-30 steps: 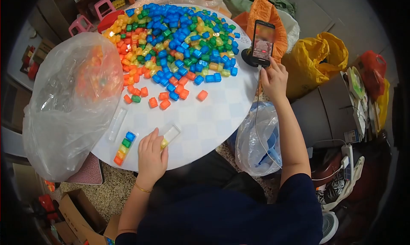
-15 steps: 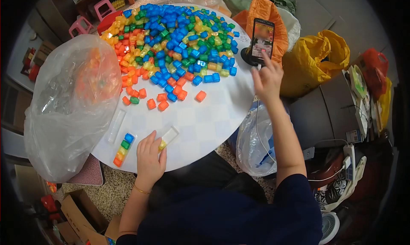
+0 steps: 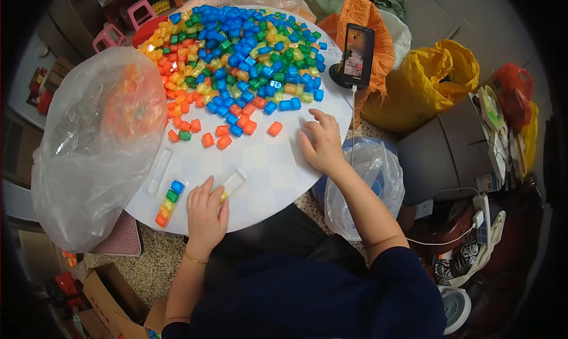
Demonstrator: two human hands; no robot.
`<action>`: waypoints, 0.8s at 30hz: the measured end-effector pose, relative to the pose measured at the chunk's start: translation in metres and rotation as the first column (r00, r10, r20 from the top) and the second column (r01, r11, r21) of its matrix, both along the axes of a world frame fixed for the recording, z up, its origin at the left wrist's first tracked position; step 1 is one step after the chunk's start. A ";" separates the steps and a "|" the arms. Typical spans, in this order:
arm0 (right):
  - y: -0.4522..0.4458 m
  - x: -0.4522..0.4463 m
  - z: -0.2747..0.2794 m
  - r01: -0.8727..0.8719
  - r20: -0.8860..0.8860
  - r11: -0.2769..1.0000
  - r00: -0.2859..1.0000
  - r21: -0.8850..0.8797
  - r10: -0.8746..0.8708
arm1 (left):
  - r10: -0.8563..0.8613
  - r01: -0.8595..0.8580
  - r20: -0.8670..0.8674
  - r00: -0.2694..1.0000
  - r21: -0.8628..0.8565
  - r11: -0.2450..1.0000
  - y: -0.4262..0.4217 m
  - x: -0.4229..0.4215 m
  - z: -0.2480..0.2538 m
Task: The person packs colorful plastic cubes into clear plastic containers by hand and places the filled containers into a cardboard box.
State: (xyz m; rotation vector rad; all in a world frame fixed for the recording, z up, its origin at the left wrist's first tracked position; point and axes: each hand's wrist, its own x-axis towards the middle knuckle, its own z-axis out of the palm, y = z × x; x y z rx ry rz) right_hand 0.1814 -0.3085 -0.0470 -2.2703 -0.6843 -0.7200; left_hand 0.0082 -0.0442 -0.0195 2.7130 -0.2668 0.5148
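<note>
My left hand (image 3: 206, 218) is at the near edge of the table, its fingers and thumb closed around the lower end of a clear plastic tray (image 3: 235, 182). A yellow block (image 3: 223, 196) shows in that end, partly hidden by my fingers. To the left lies a second clear tray (image 3: 171, 204) filled with a row of blue, green, yellow and orange blocks. Another clear tray (image 3: 158, 170) lies beyond it, with no blocks visible inside. My right hand (image 3: 322, 141) is over the table's right side, fingers apart and holding nothing. The nearest loose block is an orange one (image 3: 274, 128).
A big pile of coloured translucent blocks (image 3: 248, 61) covers the far part of the white round table (image 3: 278, 191). A phone (image 3: 358, 56) on a stand is at the right edge, with a cable. A plastic bag (image 3: 89, 155) overhangs the left side; a yellow bag (image 3: 420, 84) stands right.
My right hand has left the phone screen and moved down and left over the table. My left hand stays at the tray. The view has shifted slightly.
</note>
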 end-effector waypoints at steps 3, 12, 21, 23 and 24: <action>0.002 0.000 -0.001 -0.004 -0.021 1.000 1.000 0.018 0.005 | 0.004 -0.004 0.012 1.000 0.024 1.000 0.001 -0.002 0.000; 0.002 -0.004 0.007 -0.009 -0.030 0.993 0.999 0.116 0.013 | -0.004 0.004 -0.002 1.000 -0.004 1.000 0.001 -0.002 0.003; -0.055 -0.050 0.156 -0.635 0.333 -0.122 0.225 0.763 0.915 | -0.016 0.016 -0.010 1.000 -0.040 0.999 0.002 0.002 0.004; -0.065 -0.072 0.201 -0.675 0.524 -0.370 0.028 0.638 0.851 | -0.007 0.007 -0.014 1.000 -0.040 0.999 0.002 0.002 0.002; -0.060 -0.077 0.217 -0.633 0.642 -0.559 -0.124 0.536 0.756 | -0.014 0.013 -0.015 1.000 -0.041 0.999 0.003 0.002 0.002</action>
